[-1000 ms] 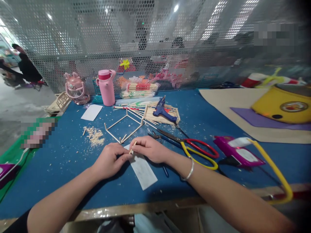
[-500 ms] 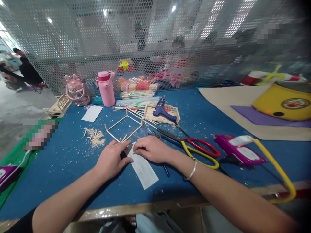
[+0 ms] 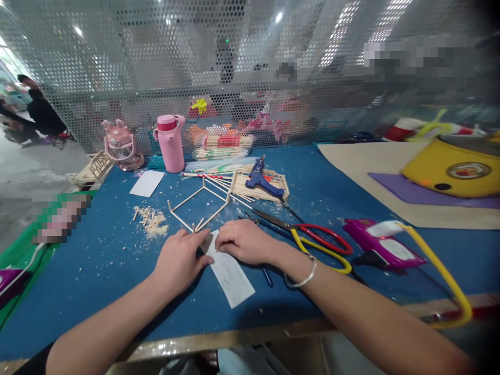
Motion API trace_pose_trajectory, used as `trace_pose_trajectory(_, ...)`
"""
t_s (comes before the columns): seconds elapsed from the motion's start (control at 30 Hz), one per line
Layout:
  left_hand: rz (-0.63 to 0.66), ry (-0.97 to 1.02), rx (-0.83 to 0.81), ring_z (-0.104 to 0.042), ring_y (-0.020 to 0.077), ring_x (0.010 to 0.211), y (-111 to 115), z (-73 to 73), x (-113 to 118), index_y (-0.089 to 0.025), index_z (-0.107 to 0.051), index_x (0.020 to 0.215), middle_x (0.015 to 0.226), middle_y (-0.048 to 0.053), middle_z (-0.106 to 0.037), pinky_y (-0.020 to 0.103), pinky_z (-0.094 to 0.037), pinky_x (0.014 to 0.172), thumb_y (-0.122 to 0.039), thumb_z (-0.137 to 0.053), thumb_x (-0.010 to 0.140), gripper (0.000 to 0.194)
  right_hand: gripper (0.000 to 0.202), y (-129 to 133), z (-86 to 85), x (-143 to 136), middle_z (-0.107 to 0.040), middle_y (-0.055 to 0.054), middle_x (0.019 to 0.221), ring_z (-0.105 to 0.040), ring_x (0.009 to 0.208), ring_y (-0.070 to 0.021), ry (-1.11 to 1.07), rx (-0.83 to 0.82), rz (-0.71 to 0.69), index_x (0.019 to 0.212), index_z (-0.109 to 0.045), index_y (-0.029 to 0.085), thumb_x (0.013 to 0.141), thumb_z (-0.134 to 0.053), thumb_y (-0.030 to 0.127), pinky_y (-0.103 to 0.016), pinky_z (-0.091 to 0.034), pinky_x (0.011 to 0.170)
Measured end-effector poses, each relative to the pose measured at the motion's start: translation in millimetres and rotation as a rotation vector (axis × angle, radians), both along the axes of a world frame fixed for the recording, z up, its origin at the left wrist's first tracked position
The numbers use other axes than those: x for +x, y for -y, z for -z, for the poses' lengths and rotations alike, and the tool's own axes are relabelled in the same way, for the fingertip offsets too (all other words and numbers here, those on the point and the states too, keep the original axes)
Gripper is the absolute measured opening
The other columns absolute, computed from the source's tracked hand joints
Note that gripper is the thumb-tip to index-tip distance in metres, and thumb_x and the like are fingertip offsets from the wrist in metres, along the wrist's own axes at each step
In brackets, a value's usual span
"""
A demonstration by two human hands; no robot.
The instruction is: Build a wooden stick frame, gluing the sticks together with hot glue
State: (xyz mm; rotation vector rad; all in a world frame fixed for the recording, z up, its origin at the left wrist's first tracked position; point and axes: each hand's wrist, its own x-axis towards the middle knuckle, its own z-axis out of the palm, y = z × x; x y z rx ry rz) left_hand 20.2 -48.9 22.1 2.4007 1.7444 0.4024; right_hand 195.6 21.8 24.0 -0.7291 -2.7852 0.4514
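Note:
A white rectangular card (image 3: 233,284) lies at a slant on the blue table in front of me. My left hand (image 3: 179,260) rests at its upper left edge, fingers stretched forward and thumb apart, holding nothing that shows. Over the card's upper right side my right hand (image 3: 248,242) is closed in a pinch; what lies between its fingertips is too small to make out. Just beyond my fingers sits an open frame of thin wooden sticks (image 3: 186,198), with short uprights at its corners. Its nearest corner comes close to my left fingertips.
Red-and-yellow-handled scissors (image 3: 324,235) lie right of my right hand. Behind them a blue glue gun (image 3: 262,179) rests on a stick panel (image 3: 238,190). Wood scraps (image 3: 152,221), a pink bottle (image 3: 171,146), a purple device (image 3: 380,245) and a yellow pot-shaped object (image 3: 449,166) stand around.
Both hands stay almost in place over the card. My right hand has shifted very slightly, and the view has moved a little.

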Motion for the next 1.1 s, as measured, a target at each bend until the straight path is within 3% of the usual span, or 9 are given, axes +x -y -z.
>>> trace_pose_trajectory(0.27, 0.011, 0.014, 0.011, -0.054, 0.0229, 0.084, 0, 2.2, -1, -0.022, -0.052, 0.119, 0.092, 0.004, -0.067, 0.032, -0.042, 0.072, -0.039, -0.060, 0.075, 0.047, 0.013, 4, -7.2, 1, -0.067, -0.001, 0.075, -0.057, 0.073, -0.0134, 0.060, -0.023, 0.026, 0.075, -0.068, 0.019, 0.075, -0.055, 0.015, -0.022, -0.033, 0.064)
trace_pose_trajectory(0.47, 0.015, 0.000, 0.014, -0.053, 0.0227, 0.079, 0, 0.8, -1, -0.022, -0.055, 0.111, 0.088, 0.004, -0.067, 0.031, -0.040, 0.067, -0.040, -0.059, 0.076, 0.040, 0.011, 4, -13.2, -4, -0.064, -0.001, 0.067, -0.053, 0.059, -0.0104, 0.085, -0.130, 0.150, 0.077, -0.063, 0.016, 0.077, -0.052, 0.016, -0.020, -0.029, 0.055)
trace_pose_trajectory(0.7, 0.003, -0.010, 0.019, -0.053, 0.0222, 0.079, -1, 2.3, -1, -0.022, -0.053, 0.116, 0.088, 0.004, -0.066, 0.030, -0.039, 0.066, -0.039, -0.060, 0.076, 0.044, 0.027, 6, -13.5, -13, -0.068, -0.008, 0.078, -0.060, 0.071, -0.0185, 0.278, 0.136, 0.230, 0.077, -0.064, 0.016, 0.085, -0.042, 0.029, -0.025, -0.030, 0.057)
trace_pose_trajectory(1.1, -0.002, -0.010, 0.009, -0.054, 0.0222, 0.081, 1, 0.7, 0, -0.023, -0.053, 0.116, 0.091, 0.004, -0.067, 0.030, -0.040, 0.068, -0.037, -0.061, 0.075, 0.044, 0.027, 6, -14.7, -12, -0.068, -0.008, 0.077, -0.062, 0.075, -0.0202, 0.339, 0.094, 0.234, 0.076, -0.065, 0.017, 0.085, -0.044, 0.031, -0.026, -0.032, 0.058)
